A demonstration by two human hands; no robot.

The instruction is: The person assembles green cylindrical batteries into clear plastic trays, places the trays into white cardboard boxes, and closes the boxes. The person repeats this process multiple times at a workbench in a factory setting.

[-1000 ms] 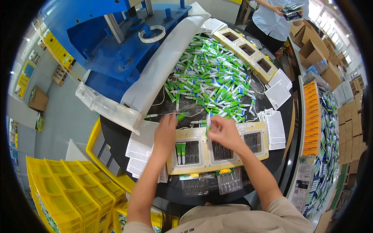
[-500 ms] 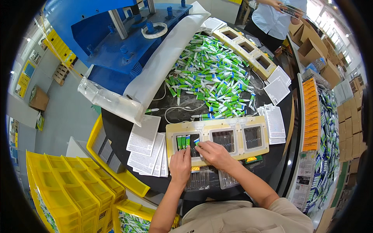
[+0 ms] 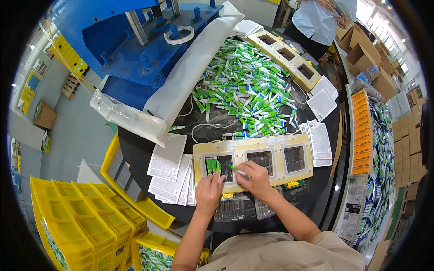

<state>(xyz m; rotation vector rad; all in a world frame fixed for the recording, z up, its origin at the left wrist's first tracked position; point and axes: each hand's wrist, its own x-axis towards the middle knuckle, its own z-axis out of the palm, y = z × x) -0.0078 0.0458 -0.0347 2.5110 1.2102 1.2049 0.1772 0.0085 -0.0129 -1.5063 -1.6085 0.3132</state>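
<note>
In front of me lies a cream frame [image 3: 239, 145] with three windows, each with a clear plastic tray in it. Small green-and-white tubes [image 3: 211, 165] stand side by side in the left window. At that window's lower edge, my left hand [image 3: 209, 194] is closed, fingertips on the white end of the rightmost tube [image 3: 218, 166]. Just right of it, my right hand [image 3: 254, 179] pinches another tube [image 3: 233, 168], green end pointing up and left, over the bar between the left and middle windows. The middle [image 3: 260, 163] and right [image 3: 294, 159] windows show only dark, ribbed trays.
A heap of tubes [image 3: 253, 86] covers the black table beyond the frame. Printed cards [image 3: 167, 156] lie left and right. A second frame [image 3: 285, 55] sits at the back, a blue press [image 3: 135, 58] at back left. Yellow crates [image 3: 81, 217] stand lower left. Another person [image 3: 312, 22] is at the back.
My right hand has shifted slightly right with its tube, which now lies more tilted and away from the row. My left hand stays about in place. The person at the back has moved their hands.
</note>
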